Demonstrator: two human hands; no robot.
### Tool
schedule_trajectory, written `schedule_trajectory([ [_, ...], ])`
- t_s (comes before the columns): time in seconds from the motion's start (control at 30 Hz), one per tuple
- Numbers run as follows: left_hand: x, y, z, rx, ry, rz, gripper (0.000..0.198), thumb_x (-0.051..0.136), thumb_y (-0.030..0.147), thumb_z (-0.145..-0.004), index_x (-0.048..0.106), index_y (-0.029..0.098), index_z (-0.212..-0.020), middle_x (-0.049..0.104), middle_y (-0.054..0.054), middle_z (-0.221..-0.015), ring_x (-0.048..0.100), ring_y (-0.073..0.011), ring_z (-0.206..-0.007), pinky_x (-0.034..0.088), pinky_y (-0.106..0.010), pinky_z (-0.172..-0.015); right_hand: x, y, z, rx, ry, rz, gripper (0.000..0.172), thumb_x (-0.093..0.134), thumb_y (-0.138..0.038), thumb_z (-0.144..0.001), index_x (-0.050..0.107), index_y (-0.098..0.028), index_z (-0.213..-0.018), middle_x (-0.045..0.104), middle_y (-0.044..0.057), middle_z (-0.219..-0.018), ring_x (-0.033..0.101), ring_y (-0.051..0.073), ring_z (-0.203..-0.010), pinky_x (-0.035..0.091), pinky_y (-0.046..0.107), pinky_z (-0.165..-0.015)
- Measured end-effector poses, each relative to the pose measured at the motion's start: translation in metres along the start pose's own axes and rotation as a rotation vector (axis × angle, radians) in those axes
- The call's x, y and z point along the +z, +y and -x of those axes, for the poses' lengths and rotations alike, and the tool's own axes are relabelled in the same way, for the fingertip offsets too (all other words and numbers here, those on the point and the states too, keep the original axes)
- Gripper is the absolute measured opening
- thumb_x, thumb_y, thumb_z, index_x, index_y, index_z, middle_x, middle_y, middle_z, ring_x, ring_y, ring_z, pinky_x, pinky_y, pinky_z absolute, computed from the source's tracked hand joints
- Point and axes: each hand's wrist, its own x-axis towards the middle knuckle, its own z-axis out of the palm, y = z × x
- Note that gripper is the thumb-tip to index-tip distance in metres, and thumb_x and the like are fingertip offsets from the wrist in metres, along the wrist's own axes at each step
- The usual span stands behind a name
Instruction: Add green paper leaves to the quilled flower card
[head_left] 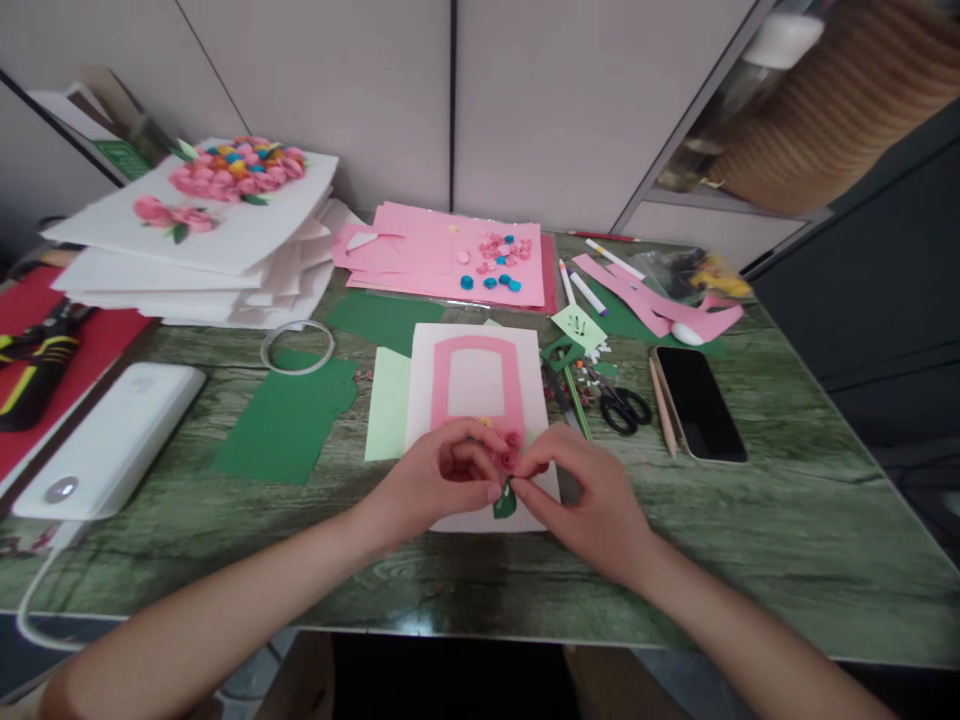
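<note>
A white card (551,385) with a pink paper frame (440,380) glued or laid on it is in front of me. Over its lower part, my left hand (450,475) and my right hand (592,495) meet, fingertips pinched. Between them is a small green paper leaf (505,502), gripped from the left by one thumb and finger and from the right by the other. Just above the leaf, pink rolled paper roses (511,453) sit on the card, partly behind my fingers. A bit of yellow (486,422) shows at the frame's lower bar.
Black-handled scissors (624,408), a pencil-like wooden stick (664,408) and a phone (701,405) lie to the right. Green paper (289,425), a tape ring (298,348) and a white power bank (112,435) lie left. Behind are pink sheets (420,260) and stacked white sheets (247,235).
</note>
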Motion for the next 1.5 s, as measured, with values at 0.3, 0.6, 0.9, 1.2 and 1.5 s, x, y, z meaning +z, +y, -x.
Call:
schedule_trajectory([
  [0.3,0.001,0.001,0.000,0.049,0.052,-0.084,0.026,0.070,0.009,-0.067,0.056,0.016,-0.088,0.062,0.004,-0.064,0.056,-0.0088,-0.059,0.042,-0.023,-0.061,0.002,0.000,0.003,-0.141,-0.030,0.119,0.008,0.056,-0.016,-0.080,0.059,-0.022,-0.075,0.063,0.000,-0.069,0.057,0.016,-0.070,0.037,0.032,-0.071],
  [0.6,0.003,-0.001,0.001,0.103,0.044,-0.202,0.023,0.066,0.008,-0.070,0.054,0.016,-0.089,0.061,0.004,-0.068,0.057,-0.0089,-0.063,0.041,-0.023,-0.062,0.001,-0.001,0.002,-0.171,-0.036,0.172,0.008,0.056,-0.018,-0.081,0.059,-0.021,-0.075,0.062,0.000,-0.068,0.056,0.016,-0.070,0.037,0.032,-0.070],
  [0.9,0.003,-0.004,0.002,0.101,0.034,-0.217,0.026,0.065,0.007,-0.069,0.053,0.016,-0.090,0.059,0.004,-0.069,0.055,-0.0079,-0.062,0.037,-0.021,-0.058,0.002,0.000,0.003,-0.188,-0.027,0.178,0.010,0.054,-0.013,-0.080,0.058,-0.020,-0.073,0.060,0.000,-0.067,0.054,0.015,-0.070,0.038,0.030,-0.068],
  [1.2,0.004,-0.001,0.002,0.081,0.047,-0.217,0.025,0.065,0.007,-0.069,0.054,0.015,-0.089,0.059,0.004,-0.067,0.055,-0.0084,-0.062,0.039,-0.022,-0.061,0.004,0.003,0.003,-0.194,-0.013,0.207,0.012,0.054,-0.008,-0.074,0.054,-0.018,-0.068,0.057,-0.001,-0.064,0.052,0.014,-0.066,0.035,0.031,-0.068],
  [1.5,-0.004,-0.004,-0.001,-0.080,0.080,0.068,0.025,0.068,0.011,-0.070,0.060,0.017,-0.092,0.059,0.006,-0.065,0.053,-0.0068,-0.061,0.038,-0.020,-0.059,-0.065,0.048,-0.018,0.127,0.316,0.235,0.012,0.055,-0.025,-0.081,0.059,-0.020,-0.070,0.060,0.000,-0.068,0.054,0.015,-0.064,0.039,0.026,-0.060],
])
